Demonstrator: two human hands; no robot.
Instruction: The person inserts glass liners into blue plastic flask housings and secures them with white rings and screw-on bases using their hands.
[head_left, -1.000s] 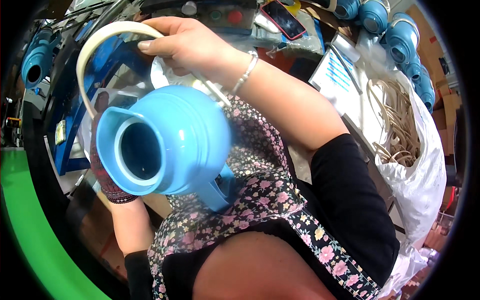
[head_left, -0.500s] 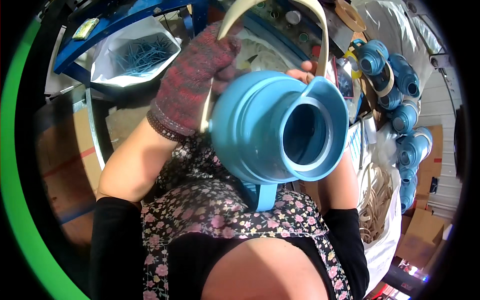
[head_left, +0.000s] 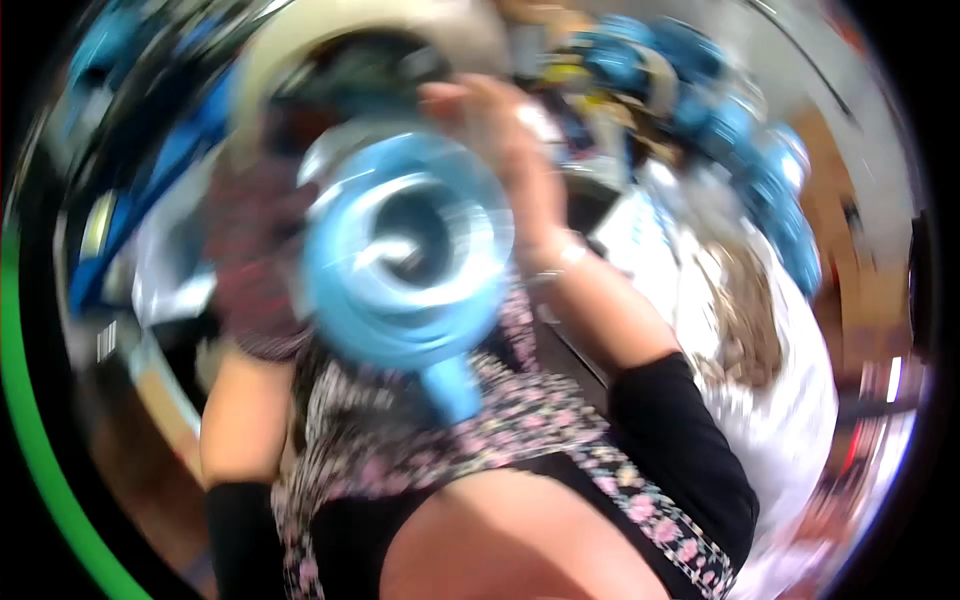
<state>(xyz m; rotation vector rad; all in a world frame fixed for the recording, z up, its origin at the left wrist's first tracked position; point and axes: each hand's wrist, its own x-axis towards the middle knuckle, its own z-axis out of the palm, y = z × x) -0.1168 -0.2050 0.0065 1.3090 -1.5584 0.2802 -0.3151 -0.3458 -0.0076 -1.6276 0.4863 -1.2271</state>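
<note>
– Bright, cluttered workshop all round, heavily smeared by blur. What to pick out?

– At upper right, a row of blue jugs [head_left: 735, 130], too blurred to count. Below, a white sack [head_left: 790, 410] with pale strips [head_left: 750, 320] in its mouth, probably kept open for easy reach. At left, a blue frame [head_left: 165, 180] with a pale bag [head_left: 175, 255] near it.

– Where to look for the nearest jug [head_left: 395, 300]?

– In front of the apron [head_left: 540, 420], between the hands. Faces the camera with its open mouth; points its handle [head_left: 455, 390] down toward the apron. Perhaps turned so to keep the cream band [head_left: 285, 45] well away from the body.

– And that band?

– Arches beyond the jug, toward the top of the view. Cannot tell where its ends meet the jug.

– State of the hands?

– Apart, one to each side. Gloved left hand [head_left: 262, 250] by the jug's left flank, seemingly against it, likely for support. Bare right hand [head_left: 515, 150] raised at upper right, near the band, perhaps to guide it. Cannot tell, through such blur, whether clamped or merely touching.
</note>
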